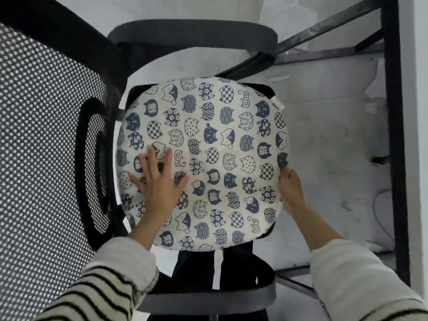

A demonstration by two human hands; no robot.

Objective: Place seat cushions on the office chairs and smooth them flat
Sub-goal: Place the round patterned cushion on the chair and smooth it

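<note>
Your left hand (pixel 159 181) lies palm-down on the seat cushion (pixel 201 163), fingers (pixel 169 158) spread wide and pressed flat into the fabric on the side nearest the backrest. No pinch there; just an open palm bearing on the cover.

Your right hand (pixel 290 188) is at the cushion's opposite edge. Its fingers curl around the rim and close on it, thumb side up, fingertips tucked out of sight beneath the edge.

The cushion is round, cream-coloured, printed with navy cat heads in checks, flowers, waves and dots. A small white tag (pixel 278 104) sticks out from the far right rim. It sits on the seat of the office chair (pixel 139 91), covering nearly all of it; black seat corners show at the far left, far right and near right. The top looks fairly flat, with slight dimpling around your left palm.

The mesh backrest (pixel 46 135) stands to your left, black frame with white dotted weave. One grey armrest (pixel 192 34) arcs across the far side, another (pixel 208 297) across the near side. Both striped sleeves (pixel 104 286) enter from the bottom. To the right, a black metal desk frame (pixel 393 135) stands on a pale, scuffed floor (pixel 324 147).
</note>
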